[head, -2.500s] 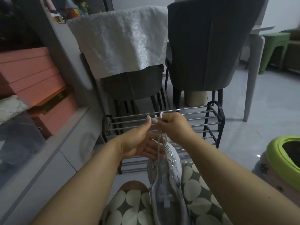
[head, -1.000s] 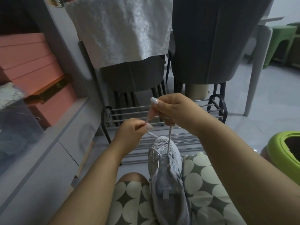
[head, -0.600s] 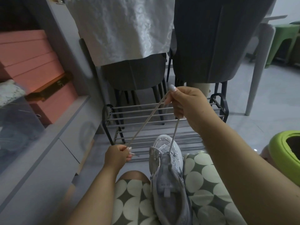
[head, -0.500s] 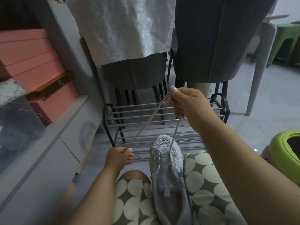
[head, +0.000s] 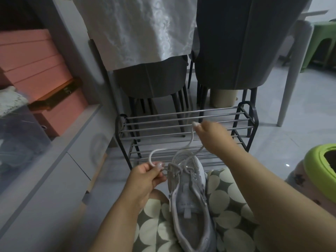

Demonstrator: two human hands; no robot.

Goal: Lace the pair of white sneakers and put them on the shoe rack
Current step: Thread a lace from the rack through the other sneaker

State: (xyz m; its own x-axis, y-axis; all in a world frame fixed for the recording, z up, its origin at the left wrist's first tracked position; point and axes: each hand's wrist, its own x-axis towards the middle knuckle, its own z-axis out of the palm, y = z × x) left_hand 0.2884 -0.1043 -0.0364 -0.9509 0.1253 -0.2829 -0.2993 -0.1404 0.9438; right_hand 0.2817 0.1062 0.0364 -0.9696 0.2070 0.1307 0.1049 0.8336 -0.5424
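Observation:
A white sneaker (head: 189,195) lies on my lap, toe pointing away, its opening toward me. A white lace (head: 190,140) runs from the front eyelets. My left hand (head: 145,180) pinches the lace end beside the shoe's left eyelets, and the lace loops above its fingers. My right hand (head: 212,137) is raised over the toe and holds the lace higher up; it is blurred by motion. The metal shoe rack (head: 183,128) stands on the floor just beyond the shoe, its bars bare. Only one sneaker is in view.
Two grey chairs (head: 234,51) stand behind the rack, one draped with a white cloth (head: 138,28). A grey cabinet (head: 54,170) with pink boxes (head: 36,70) runs along the left. A green-rimmed tub (head: 320,166) sits at the right, and a table leg (head: 291,84) stands farther back.
My right hand has dropped lower and to the right, so the lace has gone slack. My left hand has moved in against the shoe's left eyelets with the lace end.

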